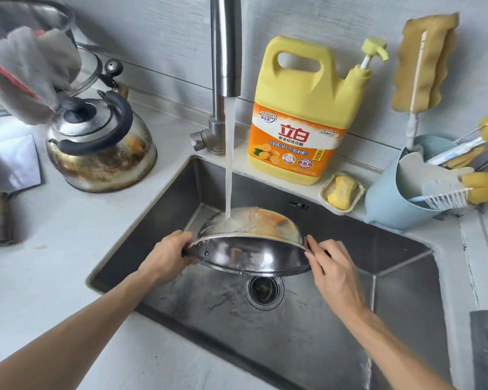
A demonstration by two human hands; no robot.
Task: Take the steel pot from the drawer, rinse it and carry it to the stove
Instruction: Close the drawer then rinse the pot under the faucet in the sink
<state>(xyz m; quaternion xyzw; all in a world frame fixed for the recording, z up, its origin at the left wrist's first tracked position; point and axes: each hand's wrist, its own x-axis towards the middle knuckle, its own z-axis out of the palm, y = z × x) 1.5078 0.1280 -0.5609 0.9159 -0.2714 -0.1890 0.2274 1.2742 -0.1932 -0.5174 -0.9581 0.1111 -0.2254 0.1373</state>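
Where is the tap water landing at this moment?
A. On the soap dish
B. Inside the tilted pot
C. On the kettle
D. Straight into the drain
B: the stream from the tap strikes the inside of the pot, which the left hand and right hand hold tilted over the sink.

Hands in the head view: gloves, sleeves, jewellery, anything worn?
Nothing worn that shows. The left hand and right hand are bare: no gloves, and no rings visible on the fingers in view. Both forearms are bare from the wrist back to the frame edge, with no sleeve cuff, watch or bracelet in sight. Any sleeves would start outside the picture.
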